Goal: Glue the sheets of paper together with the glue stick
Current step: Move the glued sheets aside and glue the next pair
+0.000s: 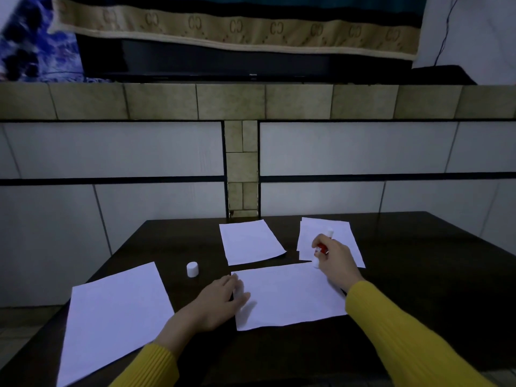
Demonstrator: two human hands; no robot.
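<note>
Several white sheets lie on a dark table (pixel 418 261). The middle sheet (pixel 290 294) lies in front of me. My left hand (pixel 220 300) presses its left edge with straight fingers. My right hand (pixel 333 258) grips a red and white glue stick (pixel 322 248), uncapped, with its lower tip at the sheet's upper right corner. Its white cap (pixel 192 269) stands on the table to the left. Another sheet (pixel 250 241) lies behind, a small stack of sheets (pixel 346 241) sits under my right hand, and a large sheet (pixel 111 319) lies at the front left.
A tiled wall (pixel 111 152) rises right behind the table's far edge. Above it runs a tiled ledge (pixel 229 101) with a cloth-draped dark object on top. Floor shows at the far left of the table.
</note>
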